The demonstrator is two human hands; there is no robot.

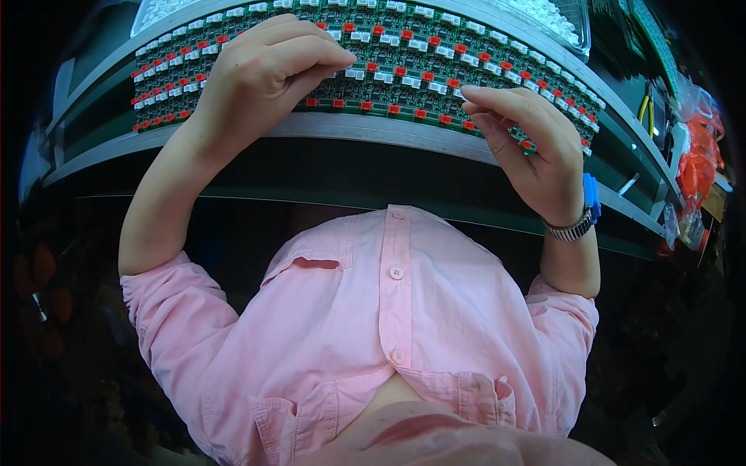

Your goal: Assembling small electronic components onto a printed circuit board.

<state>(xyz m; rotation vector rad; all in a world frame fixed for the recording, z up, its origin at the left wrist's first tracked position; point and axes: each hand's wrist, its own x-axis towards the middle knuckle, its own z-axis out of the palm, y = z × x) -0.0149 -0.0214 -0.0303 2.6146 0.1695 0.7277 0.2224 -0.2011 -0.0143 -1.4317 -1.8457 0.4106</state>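
Long rows of green circuit boards (pixel 388 83) carry red and white connectors and lie within a metal frame. Over the left-centre part of the rows is my left hand (pixel 268 66). Its thumb and forefinger are pinched together close to a white connector (pixel 355 74); whatever may be between the tips is hidden. My right hand (pixel 536 140) hovers at the near right edge of the rows, fingers loosely bent, with a gap between forefinger and thumb. I see nothing held in it. A blue watch with a metal band (pixel 573 228) is on that wrist.
Along the near side of the boards runs the metal frame's rail (pixel 373 129). Beyond the boards stand a tray of white parts (pixel 159 11) at left and a clear bin of white parts (pixel 548 19) at right. Orange-red plastic bags (pixel 699 159) lie at far right.
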